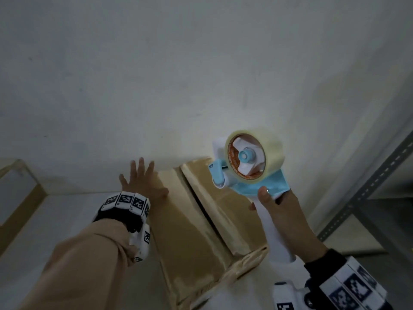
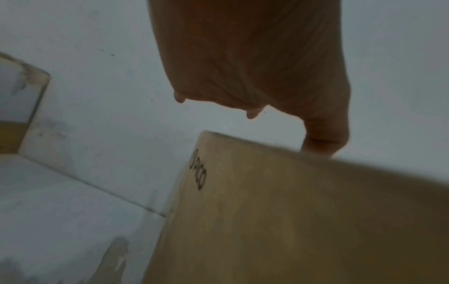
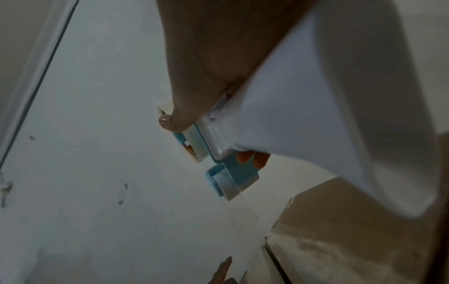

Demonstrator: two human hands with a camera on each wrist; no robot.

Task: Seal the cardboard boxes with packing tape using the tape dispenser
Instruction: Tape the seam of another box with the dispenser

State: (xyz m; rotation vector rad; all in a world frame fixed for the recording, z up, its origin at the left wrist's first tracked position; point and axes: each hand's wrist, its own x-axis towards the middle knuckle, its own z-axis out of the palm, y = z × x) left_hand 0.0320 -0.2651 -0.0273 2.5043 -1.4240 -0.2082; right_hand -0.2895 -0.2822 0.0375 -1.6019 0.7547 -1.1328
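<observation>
From the head view, the left hand (image 1: 143,182) lies flat, fingers straight, on the box (image 1: 201,220) by the wall; the right hand (image 1: 288,222) grips the tape dispenser (image 1: 248,162) above the far end of the seam. The left wrist view shows the thumb on the box edge. The right wrist view shows the roller near the flaps: I would lower it on the seam and pull straight.

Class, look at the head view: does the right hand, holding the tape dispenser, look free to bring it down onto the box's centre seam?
Probably yes. The right hand holds the tape dispenser above the box; the left hand lies left of the seam.
</observation>
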